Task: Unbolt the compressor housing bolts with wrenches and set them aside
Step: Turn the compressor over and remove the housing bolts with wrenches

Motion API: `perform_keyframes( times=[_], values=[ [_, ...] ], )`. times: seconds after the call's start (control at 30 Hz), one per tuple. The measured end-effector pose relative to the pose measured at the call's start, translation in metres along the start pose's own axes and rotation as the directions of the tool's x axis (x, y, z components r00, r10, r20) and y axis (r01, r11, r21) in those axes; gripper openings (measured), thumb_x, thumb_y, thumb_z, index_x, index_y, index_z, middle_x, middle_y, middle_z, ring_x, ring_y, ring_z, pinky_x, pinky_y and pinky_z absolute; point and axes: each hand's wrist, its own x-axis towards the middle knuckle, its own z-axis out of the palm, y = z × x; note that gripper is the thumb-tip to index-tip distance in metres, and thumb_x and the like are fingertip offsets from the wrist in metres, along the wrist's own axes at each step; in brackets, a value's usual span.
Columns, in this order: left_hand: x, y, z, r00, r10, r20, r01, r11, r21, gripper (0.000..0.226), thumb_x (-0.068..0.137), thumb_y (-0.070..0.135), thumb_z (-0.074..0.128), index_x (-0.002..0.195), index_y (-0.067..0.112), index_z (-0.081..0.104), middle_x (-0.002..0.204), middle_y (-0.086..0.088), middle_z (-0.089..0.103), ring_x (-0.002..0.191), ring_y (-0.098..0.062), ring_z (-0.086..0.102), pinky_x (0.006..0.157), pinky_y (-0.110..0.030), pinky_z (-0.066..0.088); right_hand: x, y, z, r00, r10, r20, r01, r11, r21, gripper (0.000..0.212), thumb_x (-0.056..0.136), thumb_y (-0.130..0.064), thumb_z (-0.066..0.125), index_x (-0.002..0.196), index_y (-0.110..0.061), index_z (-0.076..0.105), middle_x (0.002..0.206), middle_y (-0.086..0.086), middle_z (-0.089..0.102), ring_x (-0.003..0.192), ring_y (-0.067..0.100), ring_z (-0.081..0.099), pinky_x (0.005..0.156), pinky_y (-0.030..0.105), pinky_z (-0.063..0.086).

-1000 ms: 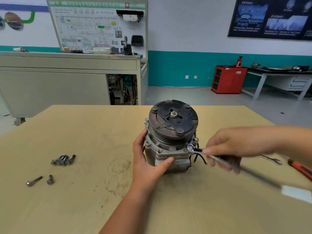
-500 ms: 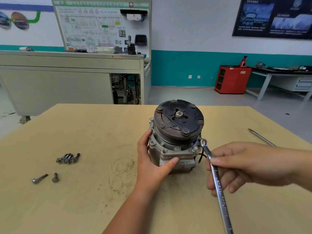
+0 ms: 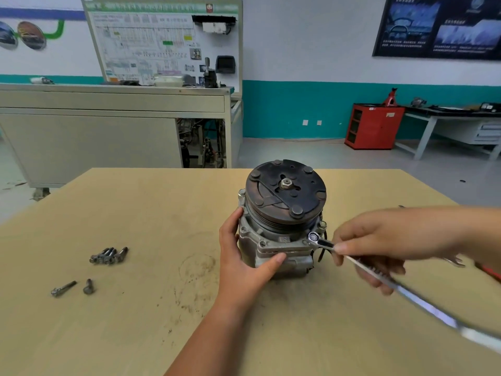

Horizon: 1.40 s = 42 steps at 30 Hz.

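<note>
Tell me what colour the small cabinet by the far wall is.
The cabinet is red, head view.

Two arms are showing, both bare. The left grip [image 3: 244,257] is showing uncovered, its thumb [image 3: 273,261] ending in a short, trimmed nail. Behind this grip the left forearm [image 3: 208,332] is running bare down to the lower edge of the view. The right grip [image 3: 379,240] is also showing bare, with a small dark fleck on its back, and its lower fingers [image 3: 379,283] are looking slightly blurred. Behind it the right forearm [image 3: 461,229] is running uncovered out to the right edge.
</note>
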Motion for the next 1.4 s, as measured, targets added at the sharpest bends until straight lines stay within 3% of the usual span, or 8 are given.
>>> perform_keyframes(
  times=[0.2, 0.37, 0.53, 0.77, 0.93, 1.1, 1.27, 1.4],
  values=[
    [0.000, 0.000, -0.001, 1.000, -0.007, 0.001, 0.007, 1.000, 0.015, 0.083, 0.056, 0.040, 0.077, 0.125, 0.060, 0.036, 0.135, 0.016, 0.045, 0.124, 0.003, 0.045, 0.094, -0.005, 0.036, 0.007, 0.001, -0.037, 0.916, -0.324, -0.237, -0.028, 0.539, -0.842, 0.020, 0.090, -0.055, 0.042, 0.089, -0.040, 0.055, 0.084, -0.015, 0.056, 0.083, 0.001, 0.052, 0.076, 0.025, 0.043],
    [0.000, 0.000, 0.000, 1.000, -0.010, -0.004, 0.010, 1.000, 0.002, 0.082, 0.056, 0.040, 0.077, 0.125, 0.060, 0.036, 0.134, 0.021, 0.045, 0.124, 0.004, 0.045, 0.093, -0.005, 0.036, -0.002, 0.014, -0.013, 0.998, -0.040, 0.040, 0.039, 0.999, 0.007, 0.024, 0.098, -0.028, 0.043, 0.082, -0.017, 0.057, 0.077, -0.004, 0.073, 0.074, 0.010, 0.071, 0.063, 0.016, 0.050],
    [0.001, 0.001, 0.000, 1.000, -0.001, -0.008, 0.001, 1.000, -0.004, 0.083, 0.057, 0.040, 0.078, 0.130, 0.043, 0.038, 0.137, 0.013, 0.044, 0.125, 0.002, 0.044, 0.095, -0.007, 0.036, 0.001, 0.008, 0.029, 0.994, -0.110, 0.015, 0.081, 0.811, 0.580, 0.029, 0.082, -0.036, 0.052, 0.082, -0.008, 0.059, 0.072, 0.013, 0.072, 0.065, 0.023, 0.072, 0.052, 0.023, 0.054],
    [0.001, 0.001, 0.000, 1.000, 0.009, -0.009, -0.009, 1.000, -0.008, 0.084, 0.058, 0.040, 0.078, 0.131, 0.038, 0.037, 0.136, 0.015, 0.044, 0.124, 0.002, 0.045, 0.095, -0.007, 0.037, 0.011, -0.002, 0.042, 0.997, -0.080, -0.004, 0.063, 0.753, 0.655, 0.031, 0.098, -0.029, 0.042, 0.082, -0.005, 0.054, 0.061, 0.013, 0.068, 0.053, 0.023, 0.069, 0.044, 0.022, 0.051],
    [0.001, -0.001, -0.001, 1.000, -0.003, 0.008, 0.003, 1.000, -0.024, 0.083, 0.057, 0.039, 0.079, 0.128, 0.053, 0.038, 0.136, 0.019, 0.045, 0.125, 0.002, 0.045, 0.094, -0.007, 0.037, 0.005, -0.008, -0.002, 0.998, 0.055, 0.007, -0.055, 0.998, 0.011, 0.035, 0.096, -0.037, 0.045, 0.075, -0.011, 0.054, 0.052, -0.001, 0.062, 0.047, 0.014, 0.062, 0.047, 0.021, 0.049],
    [0.000, -0.002, -0.002, 1.000, -0.006, 0.005, 0.006, 1.000, -0.008, 0.083, 0.057, 0.040, 0.079, 0.124, 0.062, 0.036, 0.131, 0.028, 0.045, 0.124, 0.004, 0.045, 0.094, -0.005, 0.037, 0.012, -0.018, -0.031, 0.927, -0.322, -0.193, 0.012, 0.539, -0.842, 0.025, 0.092, -0.051, 0.043, 0.096, -0.034, 0.061, 0.082, -0.011, 0.057, 0.080, 0.007, 0.054, 0.075, 0.029, 0.047],
    [-0.001, -0.002, -0.001, 1.000, -0.017, 0.002, 0.017, 1.000, -0.025, 0.082, 0.057, 0.039, 0.078, 0.126, 0.057, 0.037, 0.131, 0.029, 0.044, 0.124, 0.005, 0.044, 0.094, -0.006, 0.037, 0.003, -0.002, -0.029, 0.998, -0.025, 0.060, 0.040, 0.967, -0.253, 0.019, 0.097, -0.028, 0.046, 0.087, -0.021, 0.060, 0.078, -0.007, 0.072, 0.076, 0.005, 0.069, 0.075, 0.023, 0.053],
    [0.000, 0.000, -0.001, 1.000, -0.017, -0.005, 0.017, 1.000, -0.017, 0.083, 0.057, 0.040, 0.079, 0.129, 0.050, 0.037, 0.136, 0.019, 0.045, 0.124, 0.003, 0.045, 0.094, -0.006, 0.037, 0.005, 0.013, 0.019, 0.992, -0.101, 0.072, 0.065, 0.917, 0.393, 0.021, 0.096, -0.026, 0.042, 0.087, -0.011, 0.053, 0.079, 0.005, 0.073, 0.079, 0.020, 0.072, 0.060, 0.023, 0.055]
  ],
)
